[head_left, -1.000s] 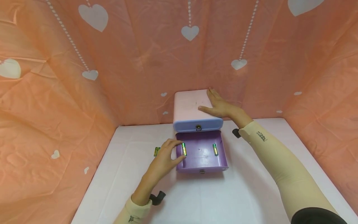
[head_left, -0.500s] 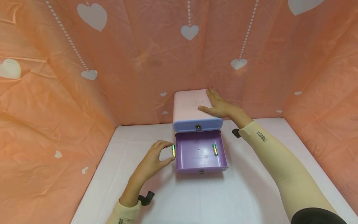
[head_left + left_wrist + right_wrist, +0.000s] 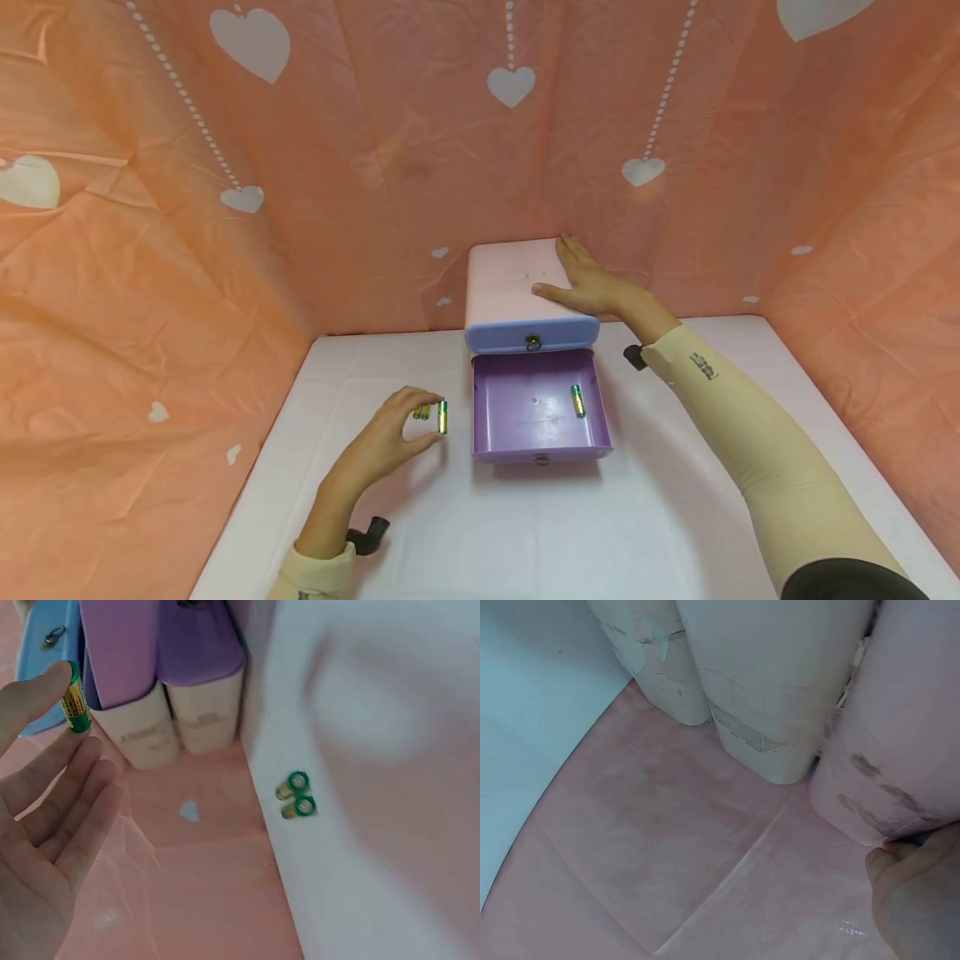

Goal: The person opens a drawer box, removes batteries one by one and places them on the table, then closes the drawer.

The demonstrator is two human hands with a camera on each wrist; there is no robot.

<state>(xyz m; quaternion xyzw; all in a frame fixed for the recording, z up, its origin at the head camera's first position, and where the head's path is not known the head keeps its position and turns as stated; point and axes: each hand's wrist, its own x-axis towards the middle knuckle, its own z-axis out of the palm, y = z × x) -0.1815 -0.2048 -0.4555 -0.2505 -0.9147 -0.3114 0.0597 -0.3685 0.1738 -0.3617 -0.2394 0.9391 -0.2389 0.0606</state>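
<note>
A small pink cabinet [image 3: 510, 287] stands against the back wall. Its blue upper drawer [image 3: 532, 335] is closed and its purple lower drawer [image 3: 517, 412] is pulled out. One green-gold battery [image 3: 577, 401] lies in the purple drawer on the right. My left hand [image 3: 435, 418] pinches another battery [image 3: 442, 417] between thumb and forefinger, just left of the drawer and above the table; the left wrist view shows this battery [image 3: 75, 701] upright at the fingertips. Two more batteries [image 3: 422, 412] lie on the table beside it. My right hand [image 3: 583, 282] rests flat on the cabinet top.
The white table [image 3: 525, 533] is walled on three sides by orange cloth with white hearts [image 3: 247, 42]. The two loose batteries [image 3: 296, 795] lie near the left cloth wall. Black wrist mounts [image 3: 367, 533] show by each sleeve.
My left hand lifted the battery from the left side of the purple drawer and carried it left, out over the table beside the loose batteries. The right hand stayed put.
</note>
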